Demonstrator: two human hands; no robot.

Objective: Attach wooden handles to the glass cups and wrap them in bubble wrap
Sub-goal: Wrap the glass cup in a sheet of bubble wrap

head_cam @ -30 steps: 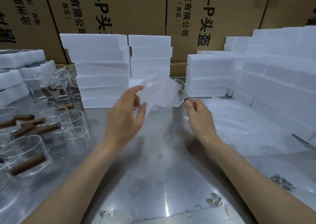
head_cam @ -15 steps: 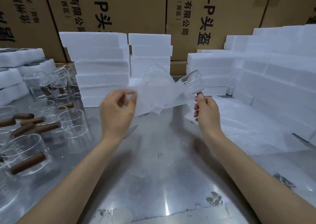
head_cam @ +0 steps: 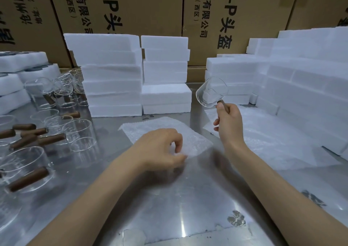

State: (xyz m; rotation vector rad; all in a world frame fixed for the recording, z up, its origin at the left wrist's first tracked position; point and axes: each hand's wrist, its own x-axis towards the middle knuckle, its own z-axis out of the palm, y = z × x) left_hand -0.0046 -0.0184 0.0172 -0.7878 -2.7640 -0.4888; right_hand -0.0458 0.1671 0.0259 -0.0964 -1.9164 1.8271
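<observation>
While your right hand (head_cam: 228, 120) gripped its wooden handle (head_cam: 223, 105), the glass cup (head_cam: 211, 92) tilted, mouth up-left, handle running down-right. Your left hand (head_cam: 162, 149), fingers curled, pinched the bubble wrap sheet (head_cam: 190, 133) lying flat.

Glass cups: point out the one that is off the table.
The glass cup held up by its wooden handle in the right hand; every other cup sits on the table at left.
</observation>
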